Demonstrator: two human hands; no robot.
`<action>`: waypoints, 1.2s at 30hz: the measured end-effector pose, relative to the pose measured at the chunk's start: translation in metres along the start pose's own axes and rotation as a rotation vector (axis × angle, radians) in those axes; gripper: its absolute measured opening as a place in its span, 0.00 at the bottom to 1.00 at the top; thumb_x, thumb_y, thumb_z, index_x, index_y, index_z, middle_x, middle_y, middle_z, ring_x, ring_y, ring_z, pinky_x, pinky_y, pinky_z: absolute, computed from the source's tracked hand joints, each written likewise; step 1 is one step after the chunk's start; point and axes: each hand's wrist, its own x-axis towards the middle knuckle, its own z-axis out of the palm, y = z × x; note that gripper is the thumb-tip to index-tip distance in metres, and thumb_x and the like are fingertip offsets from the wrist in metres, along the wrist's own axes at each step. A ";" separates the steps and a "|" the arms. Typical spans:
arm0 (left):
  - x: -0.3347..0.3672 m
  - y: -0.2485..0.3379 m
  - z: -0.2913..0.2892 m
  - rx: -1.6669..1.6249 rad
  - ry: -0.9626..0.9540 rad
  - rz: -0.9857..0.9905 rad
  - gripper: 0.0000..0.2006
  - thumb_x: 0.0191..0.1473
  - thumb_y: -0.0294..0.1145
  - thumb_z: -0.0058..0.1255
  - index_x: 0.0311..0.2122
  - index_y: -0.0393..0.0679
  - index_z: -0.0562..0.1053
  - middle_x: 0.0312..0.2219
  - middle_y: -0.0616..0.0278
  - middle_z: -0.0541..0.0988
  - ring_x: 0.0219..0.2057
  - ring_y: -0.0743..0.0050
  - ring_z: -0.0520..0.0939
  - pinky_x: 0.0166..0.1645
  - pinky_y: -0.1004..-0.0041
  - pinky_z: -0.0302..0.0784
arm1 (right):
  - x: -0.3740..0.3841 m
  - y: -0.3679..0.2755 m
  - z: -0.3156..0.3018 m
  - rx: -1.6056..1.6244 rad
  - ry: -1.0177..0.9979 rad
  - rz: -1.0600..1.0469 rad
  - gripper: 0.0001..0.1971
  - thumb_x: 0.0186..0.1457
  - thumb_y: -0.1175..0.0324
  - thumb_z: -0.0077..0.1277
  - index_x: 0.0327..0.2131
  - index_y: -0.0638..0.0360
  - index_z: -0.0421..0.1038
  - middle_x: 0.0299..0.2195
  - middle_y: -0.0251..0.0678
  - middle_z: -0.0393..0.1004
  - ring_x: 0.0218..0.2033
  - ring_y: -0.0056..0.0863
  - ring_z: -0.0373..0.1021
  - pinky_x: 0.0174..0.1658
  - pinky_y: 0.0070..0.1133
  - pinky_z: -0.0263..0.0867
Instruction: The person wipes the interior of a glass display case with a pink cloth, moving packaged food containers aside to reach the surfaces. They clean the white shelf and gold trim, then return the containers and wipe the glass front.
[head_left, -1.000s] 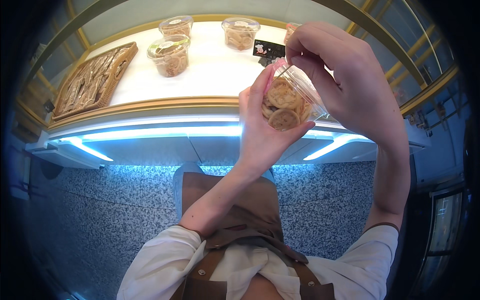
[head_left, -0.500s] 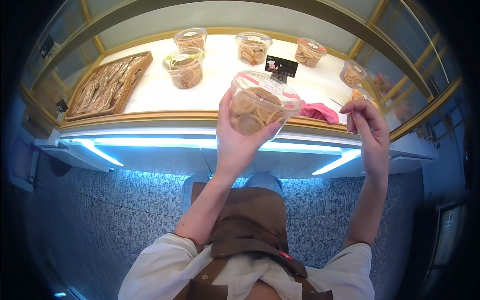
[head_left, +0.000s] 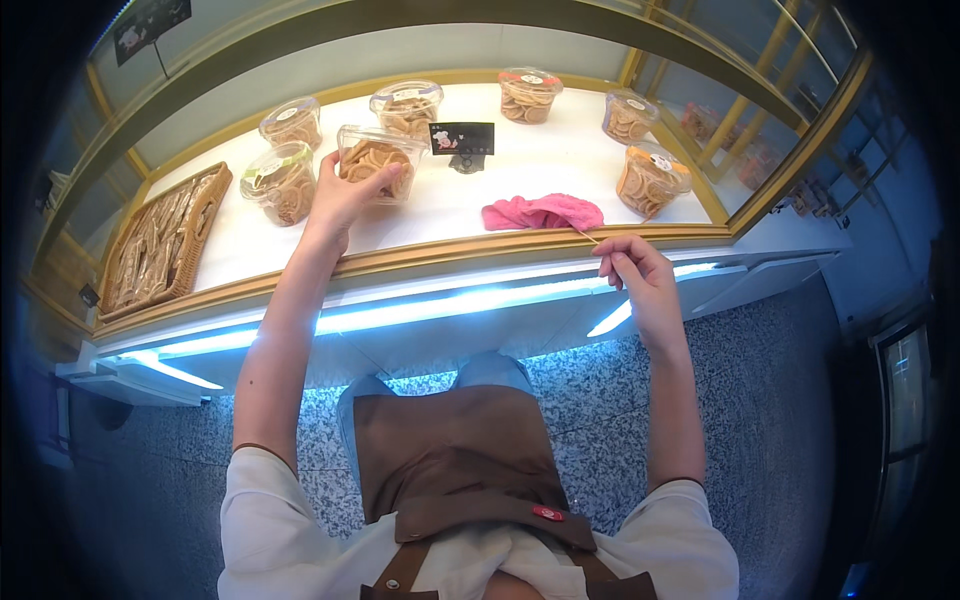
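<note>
A clear plastic tub of cookies (head_left: 378, 160) is in my left hand (head_left: 342, 205), the fingers wrapped round its side. It is inside the display case, by the small black sign (head_left: 462, 140). My right hand (head_left: 640, 280) is at the case's front edge, thumb and fingers pinched on a thin pale stick (head_left: 588, 236). The stick's tip points toward a crumpled pink cloth (head_left: 543, 212) lying on the white shelf (head_left: 430, 222). A green-lidded cookie tub (head_left: 280, 185) stands left of my left hand.
More cookie tubs stand along the back, one with a red-marked lid (head_left: 530, 97). An orange-lidded tub (head_left: 652, 182) is at the right. A wicker tray (head_left: 165, 240) of packaged goods lies at the left. A wooden rim (head_left: 420, 258) edges the case front; a frame bar (head_left: 450, 17) crosses above.
My left hand has carried the cookie tub away from me and leftward, over the shelf. The right hand has come lower and back toward me, still pinching the stick. The view has shifted right.
</note>
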 end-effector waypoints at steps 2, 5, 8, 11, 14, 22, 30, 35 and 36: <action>0.011 -0.008 0.001 0.079 -0.027 -0.024 0.54 0.45 0.50 0.71 0.65 0.31 0.49 0.54 0.40 0.70 0.54 0.61 0.75 0.59 0.66 0.71 | -0.001 0.006 -0.005 0.002 0.010 0.017 0.10 0.65 0.75 0.41 0.39 0.63 0.75 0.27 0.27 0.71 0.30 0.13 0.63 0.36 0.13 0.60; 0.005 0.010 0.006 0.262 -0.084 -0.018 0.51 0.45 0.54 0.69 0.63 0.30 0.56 0.52 0.45 0.74 0.52 0.64 0.77 0.59 0.67 0.71 | -0.005 0.015 -0.018 0.033 0.059 0.037 0.10 0.65 0.77 0.41 0.38 0.63 0.75 0.28 0.28 0.72 0.30 0.14 0.64 0.36 0.14 0.62; 0.003 0.011 -0.001 0.366 -0.049 -0.023 0.44 0.45 0.51 0.70 0.58 0.29 0.64 0.48 0.49 0.77 0.50 0.67 0.79 0.57 0.69 0.72 | 0.000 0.027 -0.032 0.031 0.205 -0.065 0.10 0.65 0.77 0.41 0.39 0.63 0.75 0.28 0.28 0.72 0.30 0.14 0.64 0.36 0.14 0.62; -0.013 0.019 0.000 0.470 -0.002 -0.039 0.37 0.47 0.42 0.70 0.55 0.29 0.68 0.46 0.52 0.79 0.48 0.69 0.79 0.55 0.70 0.73 | 0.015 0.045 -0.060 -0.023 0.428 -0.140 0.11 0.66 0.75 0.41 0.43 0.64 0.74 0.31 0.29 0.73 0.32 0.15 0.65 0.38 0.14 0.62; -0.007 -0.013 -0.012 0.292 -0.154 0.121 0.32 0.51 0.38 0.67 0.57 0.34 0.69 0.49 0.57 0.78 0.48 0.74 0.78 0.54 0.73 0.72 | 0.040 0.064 -0.091 -0.093 0.663 -0.250 0.12 0.66 0.74 0.41 0.46 0.65 0.73 0.37 0.34 0.75 0.37 0.19 0.69 0.44 0.16 0.65; -0.002 -0.016 -0.008 0.340 -0.153 0.077 0.32 0.49 0.31 0.68 0.57 0.32 0.67 0.48 0.55 0.79 0.49 0.74 0.79 0.54 0.72 0.73 | 0.136 0.110 -0.182 -0.344 0.764 -0.204 0.13 0.64 0.71 0.43 0.47 0.66 0.74 0.40 0.42 0.80 0.44 0.29 0.76 0.49 0.25 0.69; -0.039 -0.011 -0.021 0.622 0.213 0.305 0.38 0.54 0.35 0.63 0.65 0.34 0.55 0.59 0.40 0.64 0.62 0.53 0.67 0.66 0.59 0.61 | 0.139 0.100 -0.176 -0.859 0.574 0.041 0.16 0.59 0.70 0.45 0.47 0.68 0.73 0.42 0.53 0.78 0.46 0.47 0.75 0.50 0.34 0.69; -0.064 0.062 0.093 1.083 0.250 0.940 0.32 0.53 0.30 0.60 0.62 0.40 0.63 0.57 0.46 0.67 0.60 0.51 0.67 0.65 0.57 0.60 | 0.124 0.087 -0.166 -1.011 0.550 0.138 0.16 0.57 0.73 0.46 0.47 0.68 0.73 0.44 0.53 0.77 0.47 0.48 0.73 0.52 0.37 0.68; -0.052 0.069 0.115 1.041 0.137 0.961 0.30 0.53 0.31 0.60 0.60 0.42 0.65 0.56 0.48 0.68 0.60 0.52 0.68 0.64 0.57 0.61 | 0.122 0.090 -0.167 -1.018 0.555 0.117 0.13 0.56 0.73 0.47 0.44 0.68 0.73 0.42 0.52 0.77 0.46 0.48 0.73 0.51 0.37 0.69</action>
